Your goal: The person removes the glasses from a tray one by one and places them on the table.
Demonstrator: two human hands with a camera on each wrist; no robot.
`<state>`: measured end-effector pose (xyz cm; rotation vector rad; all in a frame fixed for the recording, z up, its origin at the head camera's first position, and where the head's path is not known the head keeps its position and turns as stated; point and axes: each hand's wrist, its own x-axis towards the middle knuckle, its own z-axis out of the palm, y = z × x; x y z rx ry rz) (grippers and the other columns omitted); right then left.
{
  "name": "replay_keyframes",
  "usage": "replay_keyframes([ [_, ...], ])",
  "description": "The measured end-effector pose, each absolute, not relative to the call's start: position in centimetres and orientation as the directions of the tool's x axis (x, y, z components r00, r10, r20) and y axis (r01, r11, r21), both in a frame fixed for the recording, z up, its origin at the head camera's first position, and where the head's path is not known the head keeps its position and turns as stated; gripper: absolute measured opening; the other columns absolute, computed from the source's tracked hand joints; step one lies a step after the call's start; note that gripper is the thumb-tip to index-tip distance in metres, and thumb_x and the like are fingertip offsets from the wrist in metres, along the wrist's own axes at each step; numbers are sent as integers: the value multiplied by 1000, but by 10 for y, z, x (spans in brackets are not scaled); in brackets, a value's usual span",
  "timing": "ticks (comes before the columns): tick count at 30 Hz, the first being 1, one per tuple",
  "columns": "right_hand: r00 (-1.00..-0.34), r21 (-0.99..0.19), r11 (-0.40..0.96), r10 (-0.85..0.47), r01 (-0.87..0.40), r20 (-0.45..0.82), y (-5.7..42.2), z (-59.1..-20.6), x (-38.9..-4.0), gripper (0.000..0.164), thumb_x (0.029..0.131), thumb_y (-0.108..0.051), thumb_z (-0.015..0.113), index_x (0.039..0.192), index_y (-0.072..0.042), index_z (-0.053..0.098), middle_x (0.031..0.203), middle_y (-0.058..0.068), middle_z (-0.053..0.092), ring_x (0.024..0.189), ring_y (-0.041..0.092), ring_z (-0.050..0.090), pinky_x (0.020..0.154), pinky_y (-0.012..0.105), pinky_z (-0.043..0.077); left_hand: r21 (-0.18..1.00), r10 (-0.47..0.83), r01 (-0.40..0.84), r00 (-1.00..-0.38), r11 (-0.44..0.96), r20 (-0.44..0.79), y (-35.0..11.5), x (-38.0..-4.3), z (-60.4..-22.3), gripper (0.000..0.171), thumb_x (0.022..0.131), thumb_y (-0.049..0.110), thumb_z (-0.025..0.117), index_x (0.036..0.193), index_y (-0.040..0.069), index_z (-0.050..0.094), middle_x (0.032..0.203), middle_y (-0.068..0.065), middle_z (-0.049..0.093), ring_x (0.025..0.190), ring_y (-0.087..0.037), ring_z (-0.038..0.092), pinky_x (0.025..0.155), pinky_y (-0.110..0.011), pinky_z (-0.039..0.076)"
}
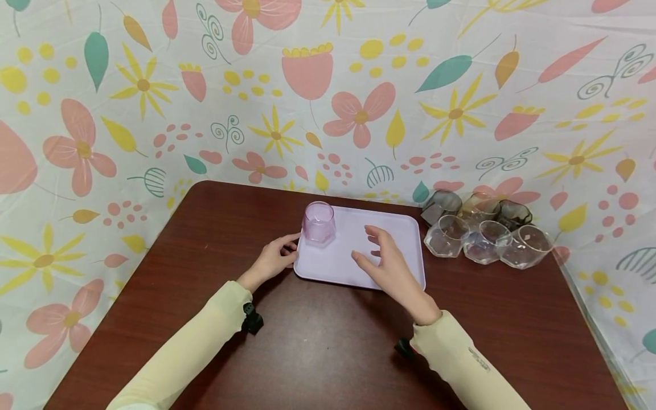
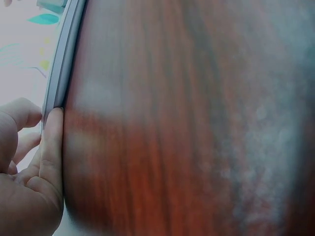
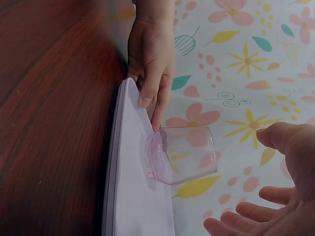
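A lavender rectangular tray point(image 1: 353, 267) lies on the dark wooden table. On its back left corner stands a pink clear glass point(image 1: 319, 223), upright, with a faceted base. My left hand point(image 1: 274, 259) pinches the tray's left rim, thumb on top, as the right wrist view also shows with the left hand point(image 3: 153, 64). Above the tray's right half hovers my right hand point(image 1: 389, 267), fingers spread and holding nothing. In the right wrist view, the right hand point(image 3: 280, 191) is apart from the pink glass point(image 3: 184, 153).
Right of the tray, several faceted glasses stand close together: clear ones in front, such as one clear glass point(image 1: 446, 239), and tinted ones behind, such as a dark grey glass point(image 1: 514, 215). A flower-patterned cloth point(image 1: 307, 125) hangs behind the wooden table point(image 1: 307, 341).
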<state>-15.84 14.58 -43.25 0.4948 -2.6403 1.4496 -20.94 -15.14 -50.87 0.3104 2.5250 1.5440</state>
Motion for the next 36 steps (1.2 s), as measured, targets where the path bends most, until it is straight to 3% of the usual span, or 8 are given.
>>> replay_keyframes([
  [23,-952,-817,506,-259,-275,161,102,-443,-213,74,95,-21,76,152,7,38,151,29,45,135,46,50,105,58,51,884,264,108,-964,455,-18,-152,-211,-511,53,96,0,64,148,3,57,110,-16,66,85,-18,60,71,-30,63],
  [29,-960,-836,497,-252,-234,119,90,-454,-228,78,94,-24,77,154,5,35,154,25,43,139,42,46,110,56,47,872,261,119,-965,475,-11,-152,-211,-511,53,96,0,65,148,5,58,110,-15,66,86,-19,61,71,-30,63],
  [36,-960,-832,496,-243,-249,143,73,-462,-240,82,90,-25,80,152,7,36,147,29,47,137,41,46,115,53,42,876,265,129,-964,465,2,-152,-211,-513,53,95,0,65,147,3,58,108,-16,66,84,-18,61,69,-29,62],
])
